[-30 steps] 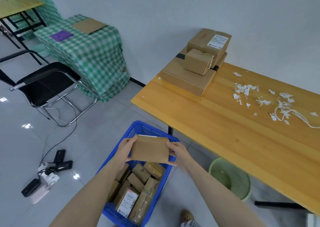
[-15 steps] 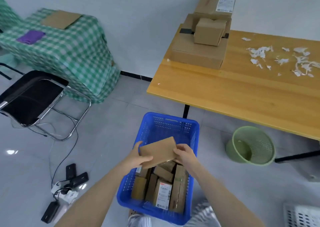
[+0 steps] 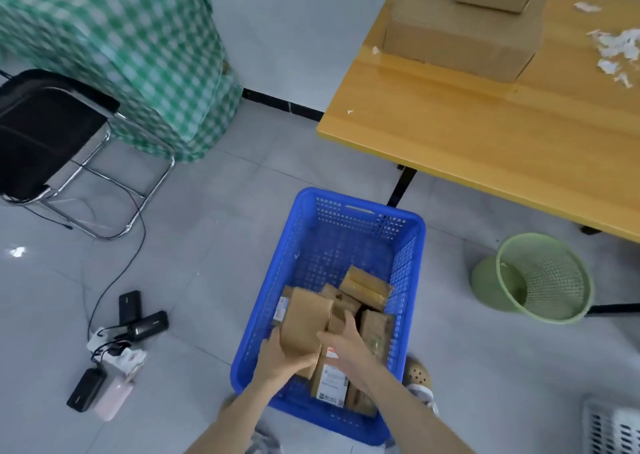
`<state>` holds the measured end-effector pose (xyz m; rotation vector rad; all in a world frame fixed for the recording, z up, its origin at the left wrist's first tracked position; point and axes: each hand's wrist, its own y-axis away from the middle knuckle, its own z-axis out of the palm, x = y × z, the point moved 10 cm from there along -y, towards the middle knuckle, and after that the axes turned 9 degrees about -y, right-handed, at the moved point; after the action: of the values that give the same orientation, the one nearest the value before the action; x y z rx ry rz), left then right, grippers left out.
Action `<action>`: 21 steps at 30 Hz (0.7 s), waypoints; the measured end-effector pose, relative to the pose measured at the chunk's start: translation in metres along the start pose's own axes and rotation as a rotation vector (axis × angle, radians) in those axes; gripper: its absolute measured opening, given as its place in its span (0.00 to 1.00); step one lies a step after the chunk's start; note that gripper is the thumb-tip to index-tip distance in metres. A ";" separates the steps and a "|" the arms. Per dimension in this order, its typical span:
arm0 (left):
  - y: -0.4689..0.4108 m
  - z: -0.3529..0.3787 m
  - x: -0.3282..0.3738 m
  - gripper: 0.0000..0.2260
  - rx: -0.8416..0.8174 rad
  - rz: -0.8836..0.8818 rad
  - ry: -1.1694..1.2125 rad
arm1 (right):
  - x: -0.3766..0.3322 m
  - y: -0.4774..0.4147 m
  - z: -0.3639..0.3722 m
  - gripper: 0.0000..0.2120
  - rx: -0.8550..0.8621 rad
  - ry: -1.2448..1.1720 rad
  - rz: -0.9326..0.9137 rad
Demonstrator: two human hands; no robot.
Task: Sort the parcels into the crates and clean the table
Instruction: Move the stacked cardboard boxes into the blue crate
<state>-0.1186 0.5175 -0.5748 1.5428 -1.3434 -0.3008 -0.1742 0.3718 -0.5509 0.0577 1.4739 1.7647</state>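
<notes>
While hands (image 3: 282, 360) (image 3: 346, 344) grip a parcel (image 3: 304, 318), half the crate (image 3: 346, 246) lies bare.

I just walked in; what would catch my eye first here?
The bright blue crate on the floor stands out, with the left hand and right hand holding a brown parcel among the other parcels inside it. Upper right, a yellow table carries stacked cardboard boxes and white paper scraps; a green bin sits on the floor nearby.

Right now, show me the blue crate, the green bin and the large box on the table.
blue crate (image 3: 346, 225): head view, far perforated wall.
green bin (image 3: 485, 280): head view, outer side wall.
large box (image 3: 450, 50): head view, front face.
</notes>
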 end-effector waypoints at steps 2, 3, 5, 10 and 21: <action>-0.035 0.019 -0.022 0.42 -0.066 -0.022 0.092 | 0.028 -0.027 0.003 0.25 0.023 -0.009 0.037; -0.049 0.028 -0.033 0.39 -0.092 -0.035 0.104 | 0.041 -0.036 0.004 0.26 0.045 0.015 0.066; -0.092 0.046 -0.064 0.35 -0.128 -0.043 0.101 | 0.070 -0.069 0.003 0.34 0.085 0.024 0.069; -0.111 0.058 -0.085 0.20 -0.155 -0.098 -0.024 | 0.136 -0.118 -0.004 0.35 0.161 0.060 0.031; -0.179 0.101 -0.134 0.24 -0.172 -0.158 -0.354 | 0.211 -0.199 -0.027 0.33 0.280 0.079 0.172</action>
<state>-0.1337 0.5519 -0.8174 1.4977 -1.4230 -0.7986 -0.2201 0.4732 -0.8199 0.2686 1.8115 1.6976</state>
